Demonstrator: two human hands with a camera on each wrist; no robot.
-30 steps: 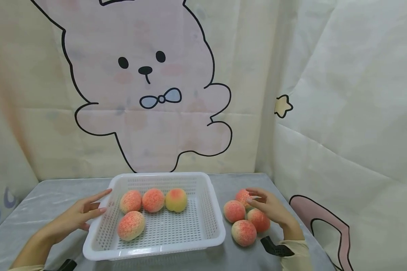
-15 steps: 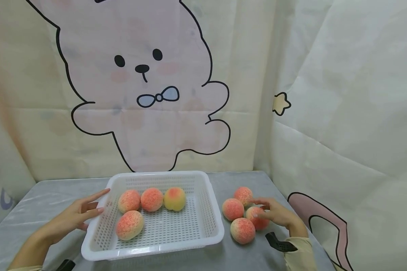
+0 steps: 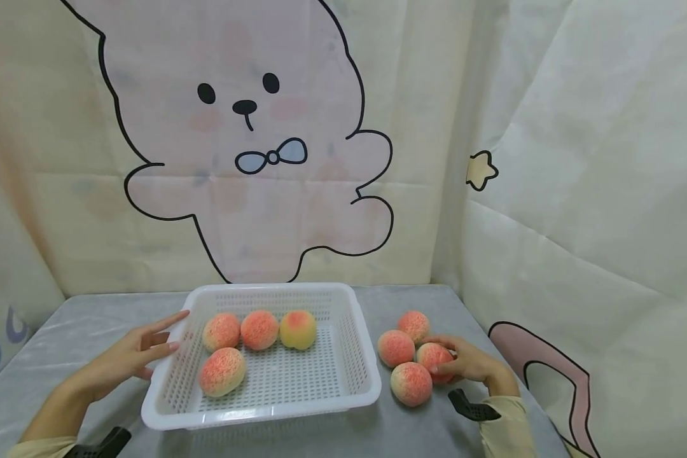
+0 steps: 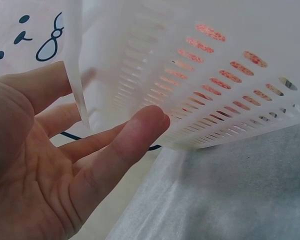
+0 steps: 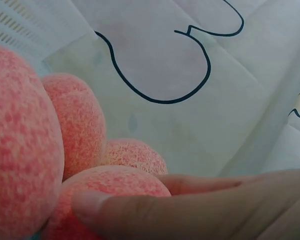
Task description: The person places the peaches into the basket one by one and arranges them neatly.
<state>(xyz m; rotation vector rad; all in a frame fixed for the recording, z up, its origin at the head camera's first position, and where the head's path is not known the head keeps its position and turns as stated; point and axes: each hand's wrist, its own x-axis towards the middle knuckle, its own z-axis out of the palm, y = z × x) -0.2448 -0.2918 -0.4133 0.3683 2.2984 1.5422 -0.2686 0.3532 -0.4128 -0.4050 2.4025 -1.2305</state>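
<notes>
In the head view my left hand point(image 3: 128, 357) rests at the left rim of a white perforated plastic basket point(image 3: 269, 418), fingers extended. The left wrist view shows the thumb point(image 4: 140, 137) by the basket's outer wall, while some fingertips are hidden behind the rim. My right hand point(image 3: 474, 364) holds a pink-red peach point(image 3: 433, 358) on the table, thumb on its near side and fingers on its far side. Beside it lie a peach point(image 3: 411, 384) in front, another peach point(image 3: 395, 348) to the left and a peach point(image 3: 414, 326) behind.
Inside the basket, several peaches sit toward the left and back, among them a yellow one point(image 3: 298, 329). A grey cloth covers the table point(image 3: 378, 439). Printed curtains point(image 3: 423, 242) stand behind and at the sides.
My right hand has moved from the rear peach toward the near right one and now grips it. The left hand stays at the basket rim. The head view shifts slightly.
</notes>
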